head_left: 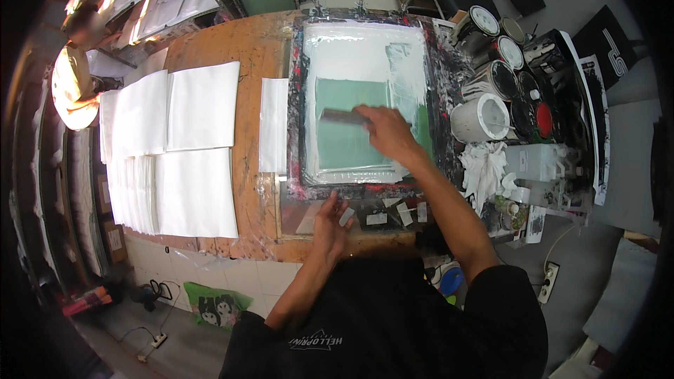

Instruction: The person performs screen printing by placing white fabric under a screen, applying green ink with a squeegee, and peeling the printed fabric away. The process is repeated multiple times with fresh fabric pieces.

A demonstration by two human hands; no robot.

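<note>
A screen-printing frame with an ink-stained border lies on the wooden table. White ink coats much of its mesh around a green rectangle. My right hand is closed round a squeegee, a dark, motion-blurred bar held over the green rectangle. Whether its edge touches the mesh I cannot tell. At the frame's near edge, my left hand has its fingers apart and holds nothing. Its fingertips reach the border, though contact is unclear.
Stacks of white sheets cover the table's left side, and a white strip lies beside the frame. Paint cans, a white bucket, a crumpled rag and plastic jugs crowd the right. Another person stands far left.
</note>
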